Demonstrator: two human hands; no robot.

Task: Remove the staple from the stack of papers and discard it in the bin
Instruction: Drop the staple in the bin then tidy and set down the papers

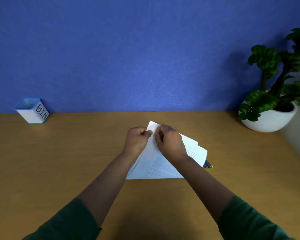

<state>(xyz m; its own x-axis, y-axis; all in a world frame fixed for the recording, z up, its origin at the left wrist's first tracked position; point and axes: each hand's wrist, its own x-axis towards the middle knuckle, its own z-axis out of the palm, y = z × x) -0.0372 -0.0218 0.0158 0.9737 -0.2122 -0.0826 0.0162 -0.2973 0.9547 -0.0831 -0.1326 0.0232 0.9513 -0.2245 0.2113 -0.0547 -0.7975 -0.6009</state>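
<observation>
1. Both hands, left hand (137,138) and right hand (169,141), pinch the far corner of the papers (156,163), lifted off the desk (59,161) mid-scene.
2. The staple is not visible (presumably hidden under the fingertips), so removal looks underway, not finished.
3. The bin (32,110) stands far left, well apart; discarding is left.

Two bare forearms end in dark green sleeves, the left sleeve (66,222) at 7 o'clock, the right sleeve (249,220) at 5 o'clock.
</observation>
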